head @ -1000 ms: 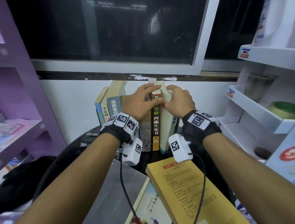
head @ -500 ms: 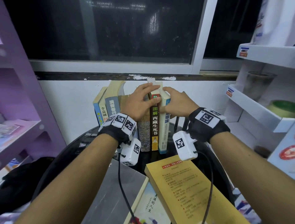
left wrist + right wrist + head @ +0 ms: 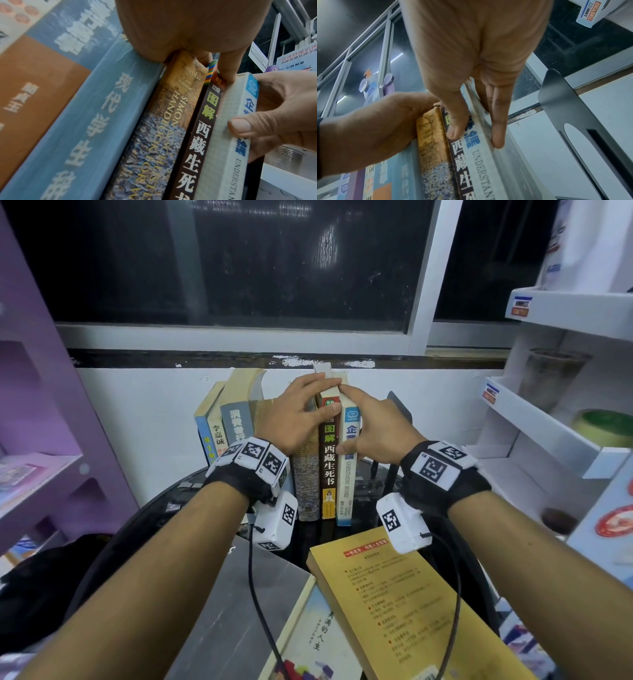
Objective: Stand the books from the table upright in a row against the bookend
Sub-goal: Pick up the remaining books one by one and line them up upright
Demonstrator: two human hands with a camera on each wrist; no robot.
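Observation:
Several books stand upright in a row at the back of the black table (image 3: 164, 508). My left hand (image 3: 305, 409) curls over the tops of the tan book (image 3: 305, 484) and the dark brown book (image 3: 329, 470), thumb across the brown spine. My right hand (image 3: 366, 422) pinches the white and blue book (image 3: 346, 487) at the row's right end, thumb (image 3: 453, 128) on its spine and fingers (image 3: 496, 128) on its right cover. The dark metal bookend (image 3: 399, 409) stands just right of it, with a gap between them in the right wrist view.
A yellow book (image 3: 404, 604), a grey book (image 3: 239, 611) and a picture-covered book (image 3: 308, 645) lie flat at the table's near side. A purple shelf (image 3: 41, 440) flanks the left, white shelves (image 3: 548, 422) the right. The wall is close behind the row.
My right hand has swung the white and blue book from an outward slant to upright, flush against the dark brown book. The left hand has stayed on the tops of the row.

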